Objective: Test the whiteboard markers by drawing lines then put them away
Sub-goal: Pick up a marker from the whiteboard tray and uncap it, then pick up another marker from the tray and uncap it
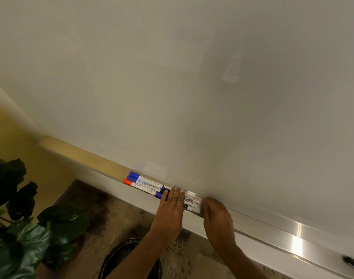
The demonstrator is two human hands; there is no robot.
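Observation:
The whiteboard (192, 87) fills the view, and no drawn lines show on it. Along its lower edge runs a metal tray (272, 228) holding several markers. Two blue-capped markers (141, 177) and a red-capped marker (131, 183) lie side by side at the left end. Between my hands lie white-barrelled markers with black print (189, 202). My left hand (171, 208) rests flat on the markers with straight fingers. My right hand (217, 215) is curled over the right ends of those markers, its fingertips hidden.
A large-leaved green plant (21, 228) stands at the lower left. A bin with a black bag (121, 256) sits below my arms on a mottled floor. A dark object (352, 262) lies on the tray at the far right.

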